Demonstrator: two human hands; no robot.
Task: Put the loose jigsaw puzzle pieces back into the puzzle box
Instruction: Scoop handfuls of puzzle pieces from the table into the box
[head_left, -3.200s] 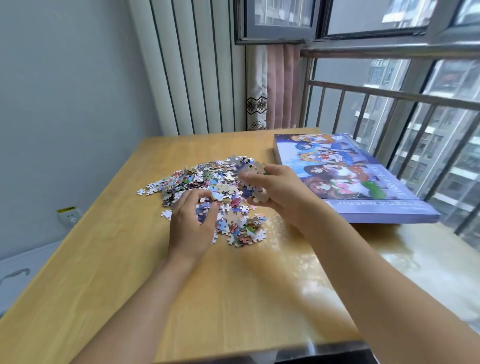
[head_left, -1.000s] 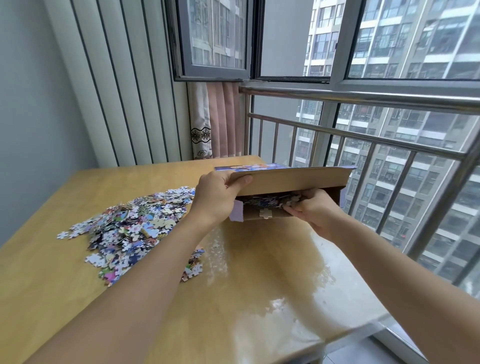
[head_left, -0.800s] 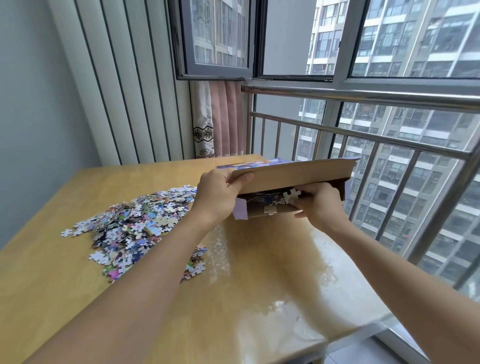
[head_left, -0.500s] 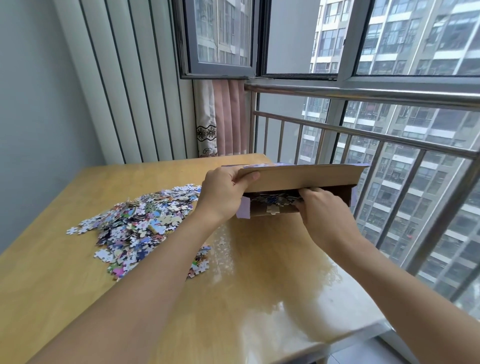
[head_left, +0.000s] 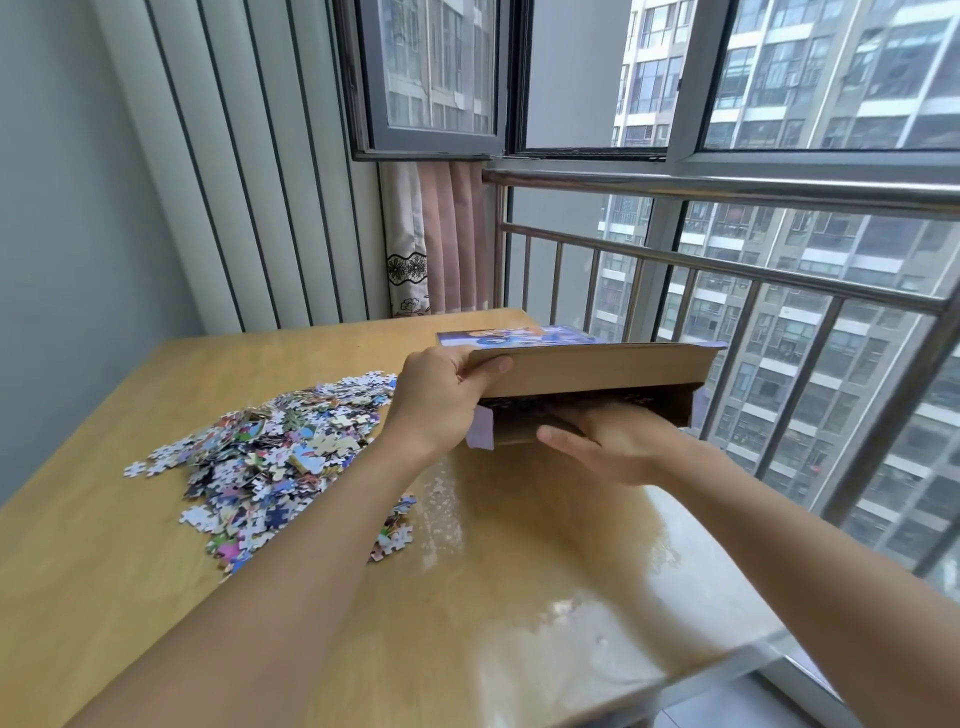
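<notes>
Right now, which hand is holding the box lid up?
The left hand, gripping the raised lid at its near corner; the right hand reaches flat into the puzzle box instead.

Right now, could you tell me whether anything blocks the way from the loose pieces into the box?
Nothing visible: the left hand holds the lid up, the right hand reaches into the box, and bare table lies beside the pile.

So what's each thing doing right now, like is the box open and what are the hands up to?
Puzzle box: lid lifted at the near edge, pieces inside.
Left hand: grips the lid's near corner, holding it up.
Right hand: fingers reach into the gap, flat and relaxed.
Puzzle pieces: loose heap on the table, not yet in the box.
Window: one pane slid open.
</notes>
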